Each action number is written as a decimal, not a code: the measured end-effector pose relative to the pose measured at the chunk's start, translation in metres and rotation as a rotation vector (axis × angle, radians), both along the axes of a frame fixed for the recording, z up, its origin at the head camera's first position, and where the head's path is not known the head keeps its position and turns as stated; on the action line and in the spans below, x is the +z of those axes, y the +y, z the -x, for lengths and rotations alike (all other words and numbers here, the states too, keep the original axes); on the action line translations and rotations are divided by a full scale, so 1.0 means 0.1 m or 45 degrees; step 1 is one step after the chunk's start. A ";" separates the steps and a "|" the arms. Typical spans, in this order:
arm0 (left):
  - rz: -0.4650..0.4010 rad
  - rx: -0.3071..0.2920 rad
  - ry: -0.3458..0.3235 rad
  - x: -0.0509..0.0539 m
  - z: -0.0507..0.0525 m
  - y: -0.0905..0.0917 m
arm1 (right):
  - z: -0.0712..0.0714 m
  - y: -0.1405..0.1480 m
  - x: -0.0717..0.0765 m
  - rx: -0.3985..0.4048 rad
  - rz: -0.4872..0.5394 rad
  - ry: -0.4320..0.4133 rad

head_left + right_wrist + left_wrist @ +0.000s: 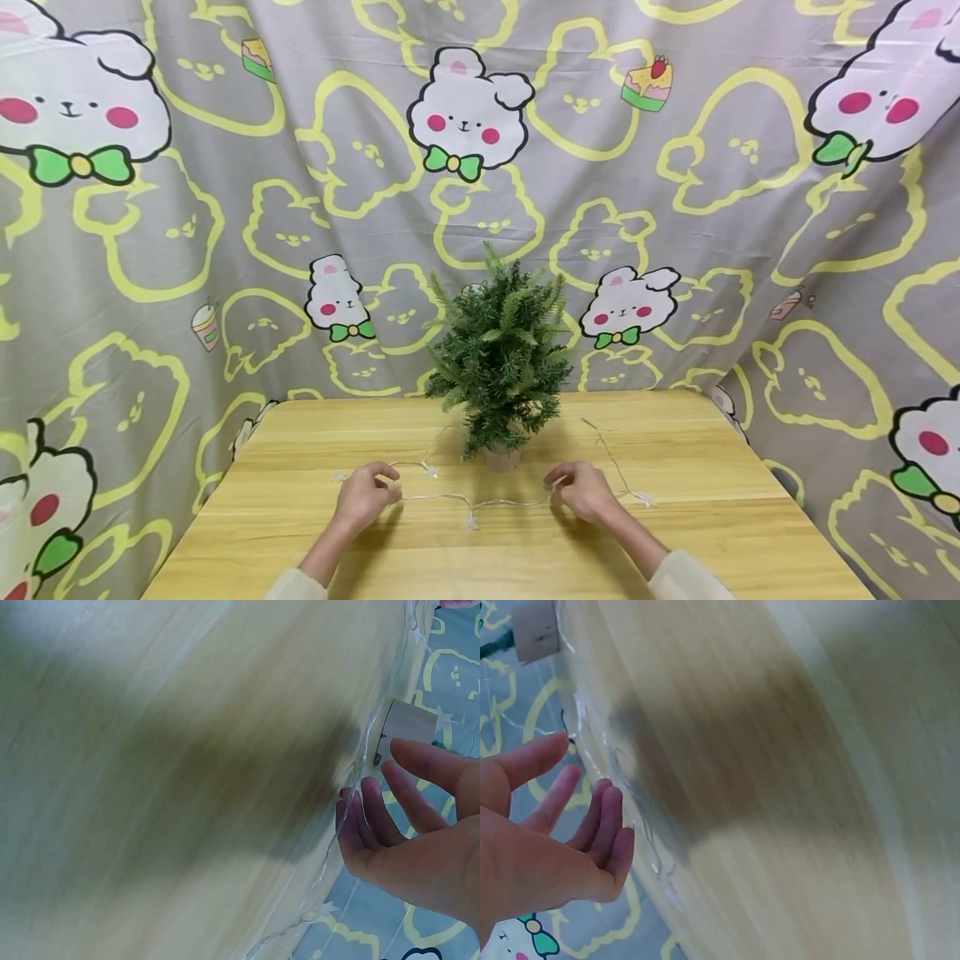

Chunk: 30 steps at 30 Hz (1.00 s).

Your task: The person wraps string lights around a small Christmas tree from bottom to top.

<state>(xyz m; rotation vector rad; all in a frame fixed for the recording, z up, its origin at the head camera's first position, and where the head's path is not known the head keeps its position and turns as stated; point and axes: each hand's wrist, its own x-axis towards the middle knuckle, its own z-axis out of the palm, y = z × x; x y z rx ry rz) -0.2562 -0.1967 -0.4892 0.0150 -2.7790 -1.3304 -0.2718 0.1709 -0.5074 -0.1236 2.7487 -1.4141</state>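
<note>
A string of clear fairy lights (517,502) with star-shaped bulbs lies across the wooden table, in front of a small artificial Christmas tree (498,350). My left hand (367,493) is at the string's left part, thumb and fingers apart in the left wrist view. On the other side, my right hand (585,492) is by the string, its fingers loosely bent. In the right wrist view the wire (328,859) passes at the fingertips, and thumb and forefinger do not meet. Whether either hand touches the wire is hard to tell.
The tree's pale round base (502,458) stands on the wooden table (450,567) behind the wire. A star bulb (643,499) lies right of the right hand. A grey curtain (480,200) with rabbit prints hangs around the table's back and sides.
</note>
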 end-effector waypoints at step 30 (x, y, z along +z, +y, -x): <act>0.092 -0.073 -0.032 -0.11 0.03 0.05 | -0.06 -0.01 -0.08 0.067 -0.111 0.015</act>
